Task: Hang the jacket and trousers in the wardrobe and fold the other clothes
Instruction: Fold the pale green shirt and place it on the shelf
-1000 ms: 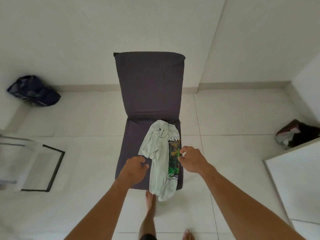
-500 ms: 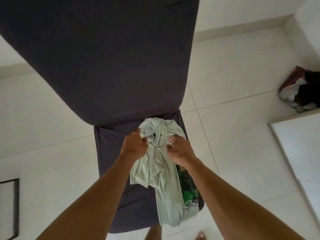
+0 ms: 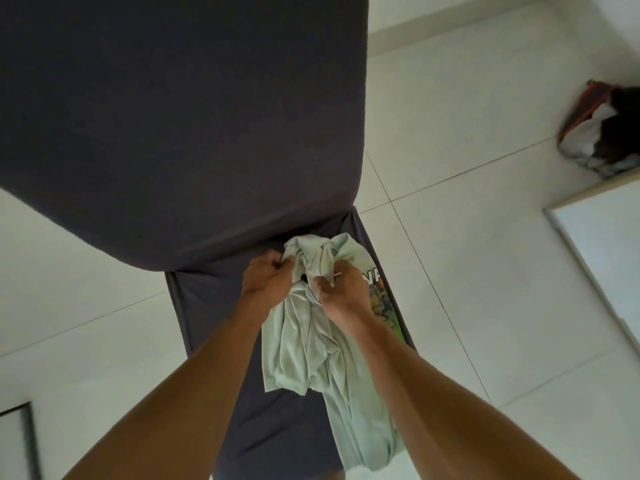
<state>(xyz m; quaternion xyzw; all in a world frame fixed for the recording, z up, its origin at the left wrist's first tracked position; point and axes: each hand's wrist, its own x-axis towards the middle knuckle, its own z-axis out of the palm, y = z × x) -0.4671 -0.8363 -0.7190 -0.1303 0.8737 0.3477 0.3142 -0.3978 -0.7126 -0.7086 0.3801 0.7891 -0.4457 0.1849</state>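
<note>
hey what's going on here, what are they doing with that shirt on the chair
A person is leaning over a dark covered chair and gripping a crumpled pale green T-shirt lying on its seat. The left hand and right hand both bunch the fabric near the collar end. The shirt isn't folded yet. Another heap of clothes sits on the floor to the right.

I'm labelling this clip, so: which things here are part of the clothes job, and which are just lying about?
In use: pale green T-shirt, left hand, right hand, dark chair under the shirt.
Lying about: bundle of clothes on the floor, white panel.
</note>
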